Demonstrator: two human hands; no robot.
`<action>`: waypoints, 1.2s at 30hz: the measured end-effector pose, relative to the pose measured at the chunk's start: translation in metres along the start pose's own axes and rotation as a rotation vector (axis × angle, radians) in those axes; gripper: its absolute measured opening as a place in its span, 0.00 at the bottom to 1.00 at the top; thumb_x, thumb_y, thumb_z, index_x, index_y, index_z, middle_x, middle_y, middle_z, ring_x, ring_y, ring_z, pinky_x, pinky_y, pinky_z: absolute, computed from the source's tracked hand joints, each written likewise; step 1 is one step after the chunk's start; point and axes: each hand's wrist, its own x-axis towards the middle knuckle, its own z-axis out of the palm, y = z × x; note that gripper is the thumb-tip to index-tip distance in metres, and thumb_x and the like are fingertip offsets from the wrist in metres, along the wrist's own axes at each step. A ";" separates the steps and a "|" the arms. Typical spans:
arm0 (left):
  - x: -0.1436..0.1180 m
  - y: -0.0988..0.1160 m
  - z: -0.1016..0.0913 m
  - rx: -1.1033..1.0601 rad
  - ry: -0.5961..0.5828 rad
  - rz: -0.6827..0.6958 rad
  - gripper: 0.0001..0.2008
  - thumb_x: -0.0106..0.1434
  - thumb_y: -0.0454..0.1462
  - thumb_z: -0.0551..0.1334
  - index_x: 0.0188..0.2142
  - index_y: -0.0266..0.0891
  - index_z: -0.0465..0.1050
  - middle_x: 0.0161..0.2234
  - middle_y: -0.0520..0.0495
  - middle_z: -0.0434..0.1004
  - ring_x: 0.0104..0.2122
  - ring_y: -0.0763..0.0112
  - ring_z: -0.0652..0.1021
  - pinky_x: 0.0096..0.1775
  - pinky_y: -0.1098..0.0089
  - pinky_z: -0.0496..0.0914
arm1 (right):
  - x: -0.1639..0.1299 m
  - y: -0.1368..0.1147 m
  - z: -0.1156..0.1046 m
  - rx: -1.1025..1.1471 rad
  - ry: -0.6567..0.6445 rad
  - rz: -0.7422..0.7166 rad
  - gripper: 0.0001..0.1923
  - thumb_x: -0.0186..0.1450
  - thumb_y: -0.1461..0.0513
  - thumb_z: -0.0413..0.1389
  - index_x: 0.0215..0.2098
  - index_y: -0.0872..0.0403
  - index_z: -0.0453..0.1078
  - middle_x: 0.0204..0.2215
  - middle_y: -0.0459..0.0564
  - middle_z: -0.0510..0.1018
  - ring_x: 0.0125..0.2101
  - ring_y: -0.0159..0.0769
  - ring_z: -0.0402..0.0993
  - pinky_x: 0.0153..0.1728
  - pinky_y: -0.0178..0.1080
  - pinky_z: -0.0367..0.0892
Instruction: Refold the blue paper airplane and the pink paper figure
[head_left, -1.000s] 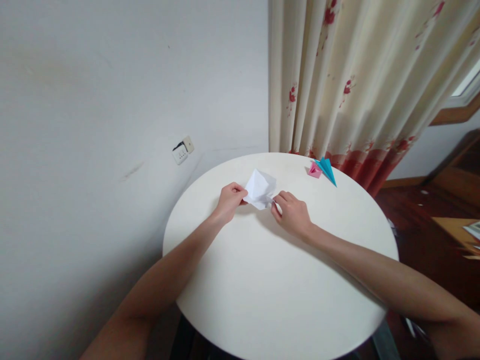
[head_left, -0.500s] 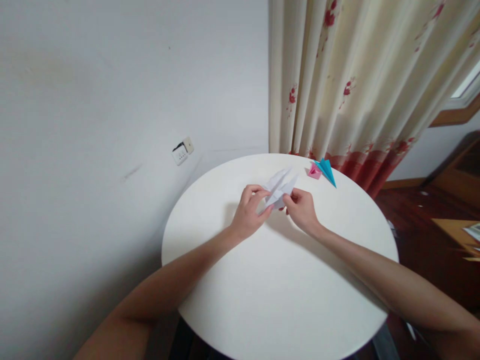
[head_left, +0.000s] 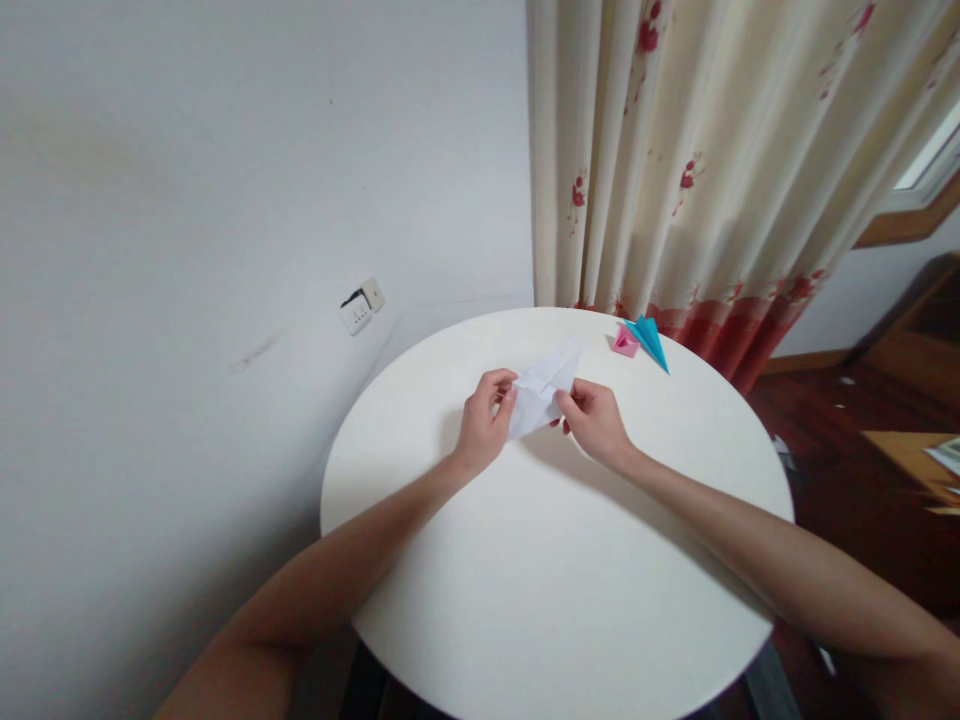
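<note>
Visibly creased, thin white paper [head_left: 537, 397], folded, pointed

The paper [head_left: 538, 395] and the counter [head_left: 570, 560] are white. The small folded piece [head_left: 625, 342] is pink, the dart [head_left: 652, 344] bright blue. The cream curtain [head_left: 637, 200] has red floral sprays and a red lower band.
</note>
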 end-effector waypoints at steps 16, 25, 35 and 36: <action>0.000 0.003 -0.001 0.085 -0.041 0.047 0.21 0.57 0.29 0.64 0.51 0.42 0.73 0.43 0.46 0.76 0.41 0.66 0.76 0.43 0.68 0.71 | -0.001 0.010 0.003 0.094 -0.032 -0.008 0.21 0.66 0.45 0.55 0.30 0.54 0.68 0.22 0.48 0.76 0.20 0.33 0.71 0.21 0.34 0.66; 0.000 -0.002 0.001 0.269 -0.126 0.177 0.37 0.55 0.28 0.64 0.64 0.42 0.59 0.48 0.43 0.68 0.47 0.63 0.73 0.47 0.66 0.72 | 0.001 0.006 0.001 0.049 0.026 -0.039 0.21 0.65 0.46 0.56 0.27 0.54 0.69 0.22 0.46 0.74 0.20 0.32 0.68 0.20 0.34 0.64; -0.005 -0.008 0.001 0.560 -0.214 0.245 0.44 0.57 0.23 0.54 0.71 0.36 0.38 0.57 0.34 0.58 0.50 0.60 0.73 0.52 0.61 0.72 | -0.002 0.014 0.008 0.079 -0.045 0.033 0.21 0.64 0.46 0.57 0.28 0.55 0.70 0.22 0.49 0.78 0.18 0.31 0.68 0.19 0.34 0.63; -0.005 -0.006 0.001 0.572 -0.226 0.250 0.43 0.58 0.23 0.54 0.71 0.35 0.39 0.59 0.33 0.57 0.52 0.58 0.72 0.53 0.60 0.71 | -0.003 0.014 0.008 0.070 -0.046 0.033 0.21 0.64 0.46 0.57 0.27 0.55 0.70 0.22 0.49 0.78 0.18 0.31 0.68 0.19 0.34 0.63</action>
